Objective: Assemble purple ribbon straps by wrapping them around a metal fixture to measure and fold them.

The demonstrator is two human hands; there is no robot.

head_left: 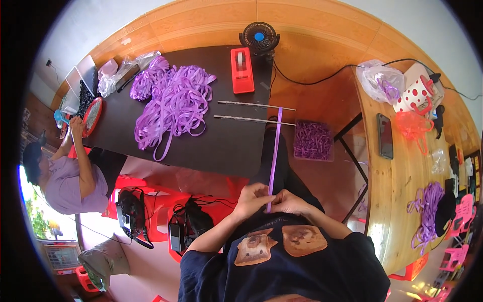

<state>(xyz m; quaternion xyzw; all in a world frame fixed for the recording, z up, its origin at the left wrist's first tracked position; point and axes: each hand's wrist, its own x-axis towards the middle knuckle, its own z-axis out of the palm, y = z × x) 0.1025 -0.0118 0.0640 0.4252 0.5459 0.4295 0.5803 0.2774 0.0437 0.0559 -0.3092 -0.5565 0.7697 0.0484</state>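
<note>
A narrow purple ribbon (276, 151) runs from two thin metal rods down to my lap. Both rods, the far rod (246, 103) and the near rod (246, 119), jut past the dark table's right edge, and the ribbon's upper end meets them there. My left hand (253, 200) pinches the ribbon's lower part from the left. Close beside it, the fingers of my right hand (291, 203) are closed on the same ribbon near its lower end. Exactly how the ribbon passes between my fingertips is hidden. A large tangled pile of purple ribbon (176, 103) lies on the table, left of the rods.
A clear bin of short purple ribbon pieces (313, 141) stands beyond the rod ends. On the dark table (226, 151) are a red tape dispenser (242, 70) and a fan (259, 38) behind it. A wooden table (387, 201) holds a phone (385, 136). Another person (75, 176) works at left.
</note>
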